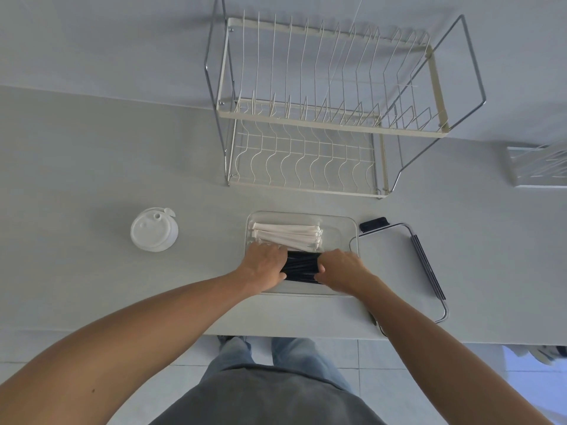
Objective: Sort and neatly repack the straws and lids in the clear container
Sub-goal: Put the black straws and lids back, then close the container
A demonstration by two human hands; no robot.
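Note:
A clear container [343, 223] sits on the grey counter in front of me. Several white wrapped straws [287, 234] lie lengthwise along its far side. A bundle of black straws [302, 266] lies along its near side. My left hand [265, 265] grips the bundle's left end and my right hand [342, 268] grips its right end, both inside the container. A stack of white cup lids [153, 230] stands on the counter well to the left.
The container's clear lid [395, 265] with dark clips lies just right of it. A two-tier wire dish rack [322, 111] stands behind. A white wire holder [537, 167] sits at far right. The counter edge [306, 336] runs below my arms.

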